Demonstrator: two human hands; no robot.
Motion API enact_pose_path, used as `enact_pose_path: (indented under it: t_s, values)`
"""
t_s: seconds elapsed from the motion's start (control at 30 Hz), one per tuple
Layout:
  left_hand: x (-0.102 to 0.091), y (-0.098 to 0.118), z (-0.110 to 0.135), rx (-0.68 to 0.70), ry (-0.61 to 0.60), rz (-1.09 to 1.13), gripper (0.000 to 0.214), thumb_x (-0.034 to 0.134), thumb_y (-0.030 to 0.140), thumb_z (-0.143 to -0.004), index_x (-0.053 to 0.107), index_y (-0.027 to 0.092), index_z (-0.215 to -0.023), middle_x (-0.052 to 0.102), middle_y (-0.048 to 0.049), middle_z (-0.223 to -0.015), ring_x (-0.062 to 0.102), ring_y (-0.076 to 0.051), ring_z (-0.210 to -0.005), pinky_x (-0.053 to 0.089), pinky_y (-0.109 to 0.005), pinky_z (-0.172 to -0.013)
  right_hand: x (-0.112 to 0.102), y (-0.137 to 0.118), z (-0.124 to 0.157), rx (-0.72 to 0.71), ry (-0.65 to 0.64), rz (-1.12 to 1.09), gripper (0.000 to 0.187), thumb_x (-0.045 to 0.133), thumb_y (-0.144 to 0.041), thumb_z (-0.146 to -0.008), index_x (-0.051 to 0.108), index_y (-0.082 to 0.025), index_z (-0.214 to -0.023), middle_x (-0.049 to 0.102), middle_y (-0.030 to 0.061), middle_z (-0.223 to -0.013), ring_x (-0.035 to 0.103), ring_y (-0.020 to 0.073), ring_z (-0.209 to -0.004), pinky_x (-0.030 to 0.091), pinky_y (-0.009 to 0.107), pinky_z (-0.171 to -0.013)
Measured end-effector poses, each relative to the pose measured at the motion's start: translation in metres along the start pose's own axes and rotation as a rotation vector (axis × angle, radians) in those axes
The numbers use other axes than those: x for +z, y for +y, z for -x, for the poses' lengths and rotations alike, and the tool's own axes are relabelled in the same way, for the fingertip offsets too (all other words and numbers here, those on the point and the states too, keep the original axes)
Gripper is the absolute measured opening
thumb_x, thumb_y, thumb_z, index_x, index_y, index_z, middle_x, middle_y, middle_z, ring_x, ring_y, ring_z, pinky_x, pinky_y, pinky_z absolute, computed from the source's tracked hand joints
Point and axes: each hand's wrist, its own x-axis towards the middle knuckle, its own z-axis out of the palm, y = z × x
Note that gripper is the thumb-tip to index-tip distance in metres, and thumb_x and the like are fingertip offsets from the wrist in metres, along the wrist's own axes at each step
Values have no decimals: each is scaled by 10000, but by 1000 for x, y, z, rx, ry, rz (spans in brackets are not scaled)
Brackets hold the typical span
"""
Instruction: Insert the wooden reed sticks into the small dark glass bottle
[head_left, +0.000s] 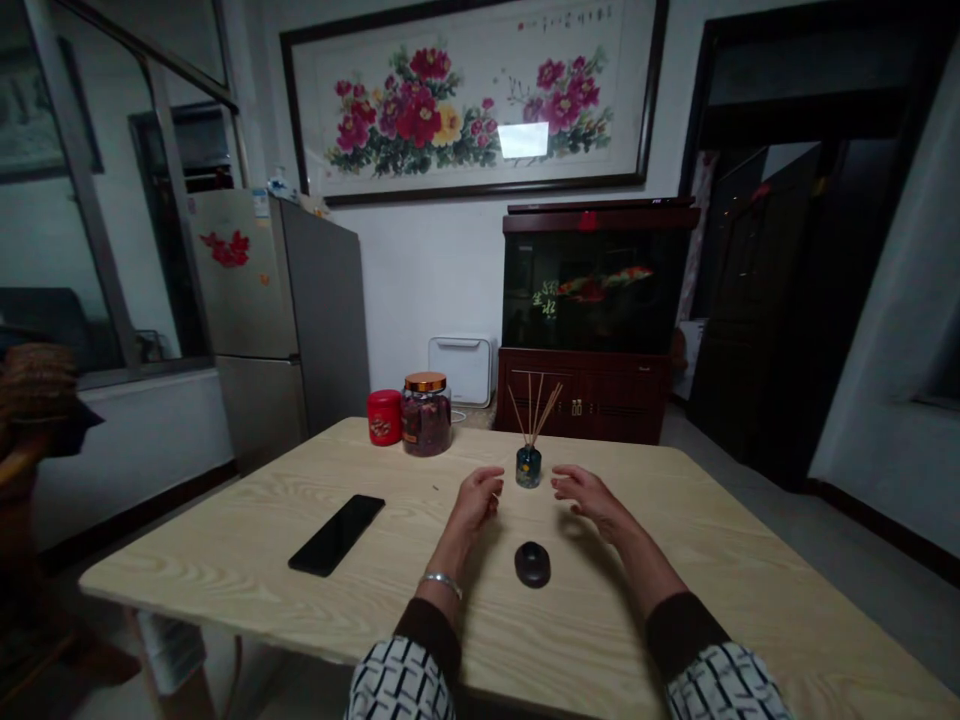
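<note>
A reed diffuser, a small dark glass bottle with several thin sticks fanning out, stands upright on the wooden table. My left hand is just left of the bottle, fingers slightly curled and apart from it. On the other side, my right hand reaches toward the bottle with fingers spread, also not touching. Both hands hold nothing. Between my forearms lies a dark oval object with a small round hollow on top; its kind is unclear.
A black phone lies on the left of the table. Toward the back left edge stand a red canister and a glass jar with a copper lid. Beyond the table are a fish tank and a fridge.
</note>
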Motion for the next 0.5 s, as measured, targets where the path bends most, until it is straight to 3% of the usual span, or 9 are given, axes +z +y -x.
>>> enact_pose_path:
  t_s: [0.13,0.27,0.4,0.5]
  values:
    - [-11,-47,-31,-2,61,-128,267,758,191,-620,629,142,-849,510,48,-603,429,-61,-460,267,-189,-453,29,38,-69,10,126,174,739,782,-389,-584,553,-144,-1242,629,176,-1200,623,297,-1064,483,383,-821]
    - [-18,-82,-45,53,57,-163,279,721,218,-656,637,141,-911,554,23,-681,483,-81,-524,333,-203,-491,50,53,-121,-64,187,327,833,776,-386,-599,464,-171,-1341,573,166,-1305,541,301,-1235,448,385,-954]
    - [-25,-100,-50,129,18,-189,271,662,258,-729,614,147,-972,520,26,-693,447,-81,-525,343,-216,-503,61,57,-140,-117,177,442,653,730,-383,-673,511,-204,-1261,605,123,-1226,585,278,-1153,435,382,-976]
    - [-27,-101,-49,182,35,-267,379,684,211,-718,599,154,-1082,601,-47,-900,553,-122,-697,440,-252,-623,62,60,-128,-135,177,503,555,685,-381,-715,528,-203,-1217,598,123,-1194,599,283,-1100,441,392,-954]
